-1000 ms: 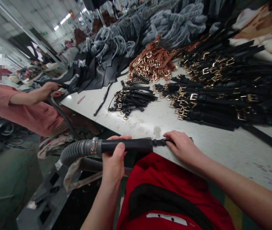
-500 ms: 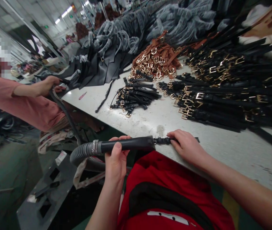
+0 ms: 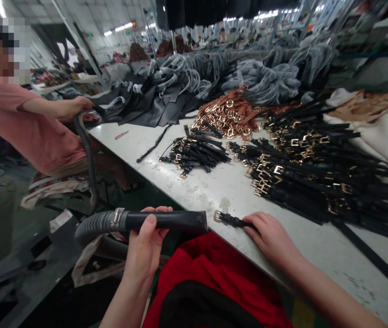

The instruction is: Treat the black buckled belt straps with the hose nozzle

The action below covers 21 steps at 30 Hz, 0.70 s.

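My left hand (image 3: pixel 149 239) is wrapped round the black nozzle of a ribbed grey hose (image 3: pixel 93 226), just off the table's front edge. The nozzle (image 3: pixel 180 222) points right, toward a short black buckle strap (image 3: pixel 231 219). My right hand (image 3: pixel 265 234) is closed on that strap over the table, with its gold buckle facing the nozzle mouth and a small gap between them. The strap's far end is hidden under my right hand.
On the white table (image 3: pixel 194 193) lie a small bunch of black buckle straps (image 3: pixel 200 152), a brown strap pile (image 3: pixel 230 114) and a large black strap heap (image 3: pixel 299 168). Wrapped handles (image 3: pixel 262 79) lie behind. A co-worker (image 3: pixel 43 127) sits at the left, holding another hose (image 3: pixel 86 150).
The nozzle and the strap's buckle, touching or nearly so before, now stand apart. My left hand has shifted left with the nozzle. The view has tilted up a little.
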Available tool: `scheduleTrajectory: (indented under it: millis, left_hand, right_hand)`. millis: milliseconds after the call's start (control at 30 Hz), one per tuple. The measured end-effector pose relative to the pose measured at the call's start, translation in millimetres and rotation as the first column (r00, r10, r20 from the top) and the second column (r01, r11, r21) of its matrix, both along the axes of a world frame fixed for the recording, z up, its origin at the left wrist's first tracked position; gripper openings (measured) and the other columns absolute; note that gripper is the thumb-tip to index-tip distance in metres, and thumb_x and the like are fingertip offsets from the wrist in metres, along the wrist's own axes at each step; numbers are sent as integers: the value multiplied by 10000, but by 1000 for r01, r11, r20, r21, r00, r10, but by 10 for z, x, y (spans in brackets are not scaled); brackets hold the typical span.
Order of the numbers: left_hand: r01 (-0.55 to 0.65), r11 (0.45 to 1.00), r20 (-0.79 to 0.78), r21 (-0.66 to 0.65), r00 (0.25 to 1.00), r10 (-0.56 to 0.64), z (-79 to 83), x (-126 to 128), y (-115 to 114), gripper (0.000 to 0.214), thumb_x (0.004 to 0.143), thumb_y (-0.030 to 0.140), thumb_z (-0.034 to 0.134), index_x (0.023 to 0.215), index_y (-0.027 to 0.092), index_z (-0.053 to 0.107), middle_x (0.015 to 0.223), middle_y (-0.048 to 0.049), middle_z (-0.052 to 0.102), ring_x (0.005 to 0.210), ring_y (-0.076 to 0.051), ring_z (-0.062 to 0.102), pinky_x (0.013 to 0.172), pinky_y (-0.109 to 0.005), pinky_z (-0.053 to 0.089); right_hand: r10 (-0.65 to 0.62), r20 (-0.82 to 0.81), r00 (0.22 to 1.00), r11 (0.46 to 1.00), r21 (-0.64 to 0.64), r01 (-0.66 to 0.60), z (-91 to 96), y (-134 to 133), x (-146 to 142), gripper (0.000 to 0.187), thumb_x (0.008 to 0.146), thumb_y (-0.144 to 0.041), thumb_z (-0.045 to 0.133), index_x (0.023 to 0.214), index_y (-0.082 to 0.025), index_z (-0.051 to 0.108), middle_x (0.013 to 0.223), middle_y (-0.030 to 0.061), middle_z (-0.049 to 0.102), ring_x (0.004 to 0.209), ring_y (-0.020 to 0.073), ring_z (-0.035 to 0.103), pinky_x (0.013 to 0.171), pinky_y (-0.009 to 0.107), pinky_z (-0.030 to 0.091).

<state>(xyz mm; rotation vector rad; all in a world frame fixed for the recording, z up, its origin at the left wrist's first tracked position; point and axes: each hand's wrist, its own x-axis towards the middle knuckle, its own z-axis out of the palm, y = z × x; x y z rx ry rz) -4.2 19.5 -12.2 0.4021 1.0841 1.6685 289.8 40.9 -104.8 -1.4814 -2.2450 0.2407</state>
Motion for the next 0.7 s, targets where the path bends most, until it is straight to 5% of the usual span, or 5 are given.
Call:
scheduleTrajectory:
  millis: [167, 267, 400, 533, 700]
  left_hand:
    - [-35, 999, 51, -14, 998, 36, -18, -51, 8, 337, 603, 304, 816, 859, 203, 622, 837, -36, 734, 883, -239, 696, 821, -413, 546]
    - [-42, 999, 75, -4, 996, 43, -20, -110, 57, 326, 628, 304, 803, 875, 199, 619, 849, -42, 729, 900, -245, 692, 844, -428, 541]
    - [-81, 997, 97, -21, 992, 82, -48, -198, 99, 332, 623, 312, 806, 879, 203, 624, 858, -45, 731, 917, -256, 689, 846, -426, 544]
    - [-117, 990, 101, -79, 987, 125, -18, -263, 108, 390, 567, 342, 838, 866, 203, 629, 840, -43, 732, 908, -263, 692, 843, -422, 546]
    - [-221, 968, 69, -115, 971, 230, 98, -327, 72, 389, 569, 362, 833, 852, 209, 614, 819, -35, 734, 879, -258, 702, 802, -381, 554]
  right_hand:
    - [-98, 199, 975, 975, 216, 54, -144, -122, 850, 239, 887, -371, 468, 943, -202, 627, 872, 91, 677, 762, 243, 642, 696, 392, 502]
    - [-220, 244, 944, 929, 348, 126, -86, -68, 1080, 261, 877, -378, 435, 978, -216, 612, 879, 115, 676, 736, 282, 644, 694, 454, 504]
    - [-146, 184, 972, 940, 333, 78, 153, 312, 504, 321, 893, -387, 441, 1141, -217, 553, 1037, 122, 672, 938, 282, 643, 826, 444, 504]
    - [5, 140, 990, 954, 296, -47, 378, 1098, -455, 328, 926, -357, 420, 1164, -166, 541, 1056, 127, 664, 913, 235, 645, 798, 374, 507]
    - [-93, 265, 960, 963, 270, 19, 504, 2011, -1119, 295, 896, -312, 470, 1064, -116, 613, 972, 154, 671, 903, 269, 637, 762, 383, 481]
